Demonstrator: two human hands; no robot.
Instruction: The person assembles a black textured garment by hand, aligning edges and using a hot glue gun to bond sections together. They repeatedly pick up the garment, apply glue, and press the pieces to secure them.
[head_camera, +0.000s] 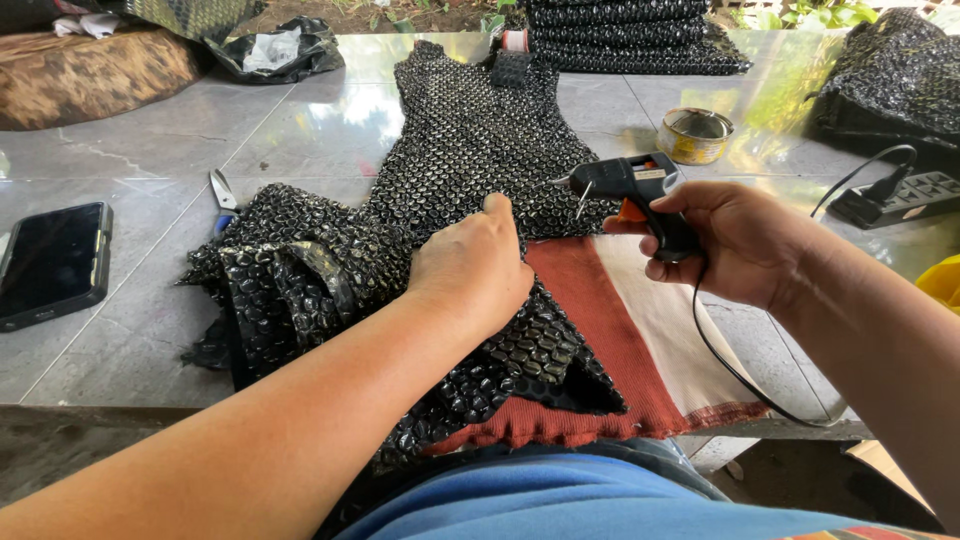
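Left hand (472, 262) presses flat, fingers together, on black bubble wrap (440, 190); right hand (725, 240) grips a black glue gun (635, 190) over the worktop (120, 330).

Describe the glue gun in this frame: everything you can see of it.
The glue gun is a small black pistol-shaped tool, plastic by its look, with an orange trigger, a pale label on its side and a thin wire stand under the barrel. Its nozzle points left, toward the black bubble wrap. It is held above the red and cream cloth, not resting on anything. The right hand wraps its handle, index finger by the trigger. A black cord drops from the handle and runs off the table's near edge.
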